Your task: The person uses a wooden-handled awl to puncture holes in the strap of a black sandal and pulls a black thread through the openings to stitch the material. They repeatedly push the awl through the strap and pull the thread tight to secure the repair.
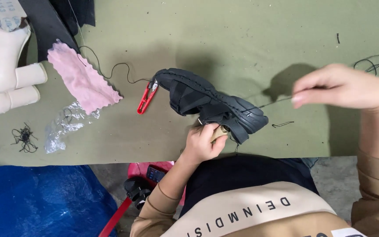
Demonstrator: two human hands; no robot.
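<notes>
the left hand is closed around a light brown wooden piece that goes into the black shoe, right at the near side of the shoe. the shoe lies on its side on the green table cover, close to the near edge. the right hand is to the right of the shoe and up off the cover, with its fingers pinched shut on a thin black thread that runs tight back to the shoe; the hand looks a bit blurry, so it is hard to tell if it also holds a needle. just left of the shoe's far end lie small red snips, touching or almost touching it. further left of the shoe is a pink cloth with a zigzag edge, and near that a crumpled clear plastic bit and a little black thread tangle. far left of the shoe sit cream boots.
</notes>
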